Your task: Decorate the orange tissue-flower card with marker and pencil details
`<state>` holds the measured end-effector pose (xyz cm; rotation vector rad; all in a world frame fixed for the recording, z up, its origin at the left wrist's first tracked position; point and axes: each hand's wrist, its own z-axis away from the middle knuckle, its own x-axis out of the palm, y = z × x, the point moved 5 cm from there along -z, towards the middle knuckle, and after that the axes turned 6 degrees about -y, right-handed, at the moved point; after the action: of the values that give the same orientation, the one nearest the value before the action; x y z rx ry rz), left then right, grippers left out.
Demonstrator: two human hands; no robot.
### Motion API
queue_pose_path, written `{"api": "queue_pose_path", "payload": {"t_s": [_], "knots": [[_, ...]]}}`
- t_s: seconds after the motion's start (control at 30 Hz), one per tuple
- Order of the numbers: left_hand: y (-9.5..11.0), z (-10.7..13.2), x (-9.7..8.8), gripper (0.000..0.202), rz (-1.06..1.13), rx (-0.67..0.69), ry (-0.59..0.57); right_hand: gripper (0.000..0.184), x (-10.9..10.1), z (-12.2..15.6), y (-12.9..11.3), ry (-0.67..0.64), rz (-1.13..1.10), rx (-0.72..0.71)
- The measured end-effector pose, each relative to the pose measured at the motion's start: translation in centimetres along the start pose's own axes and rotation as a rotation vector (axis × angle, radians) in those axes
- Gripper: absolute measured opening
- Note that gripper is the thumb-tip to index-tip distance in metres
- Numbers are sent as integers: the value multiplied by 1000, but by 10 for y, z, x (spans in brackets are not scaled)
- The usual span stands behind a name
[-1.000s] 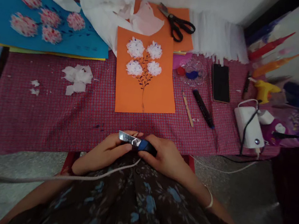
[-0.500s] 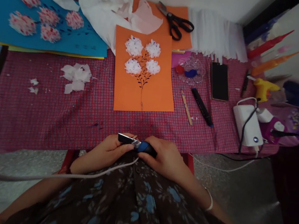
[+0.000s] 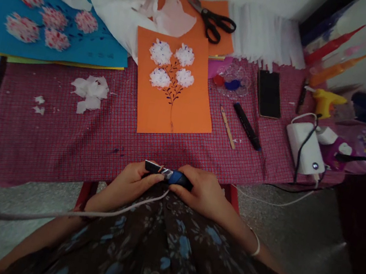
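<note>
Both hands hold one small tool at the near edge of the table, just above my lap. It has a blue and black body and a shiny metal end pointing left. My right hand wraps around the blue body. My left hand pinches the metal end with thumb and fingers. Beyond them lies an orange sheet with white paper flowers and a drawn stem.
A red checked cloth covers the table. On it are a blue flower sheet, white tissue scraps, scissors, a paint palette, a phone, a black marker, a wooden stick, a white power bank and a yellow glue gun.
My hands stay on the tool; its metal end has turned slightly, no longer catching the light. My view has shifted a little, so the table items sit slightly higher and left.
</note>
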<state>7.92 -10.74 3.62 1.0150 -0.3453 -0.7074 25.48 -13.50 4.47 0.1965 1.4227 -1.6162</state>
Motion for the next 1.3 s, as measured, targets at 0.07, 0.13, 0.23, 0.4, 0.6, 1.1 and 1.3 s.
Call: {"api": "queue_pose_path", "payload": {"t_s": [0.07, 0.13, 0.23, 0.4, 0.6, 1.1, 1.3], "knots": [[-1, 0, 0, 30, -26, -26, 14, 24, -1, 1, 1, 3, -18, 11], [-1, 0, -1, 30, -41, -43, 23, 23, -1, 2, 1, 9, -32, 29], [2, 0, -7, 35, -115, -32, 90, 20, -2, 5, 6, 55, -81, 89], [4, 0, -14, 28, -98, 17, 169, 18, -4, 8, 13, 101, -142, 150], [-2, -5, -10, 21, 124, 31, 89, 22, -5, -1, 7, 16, -85, 75], [4, -5, -7, 29, 16, 105, -37, 27, -1, -16, -2, -73, -13, -18], [-1, -2, -4, 34, 18, 94, -85, 28, 2, -11, -2, -72, 21, -33]]}}
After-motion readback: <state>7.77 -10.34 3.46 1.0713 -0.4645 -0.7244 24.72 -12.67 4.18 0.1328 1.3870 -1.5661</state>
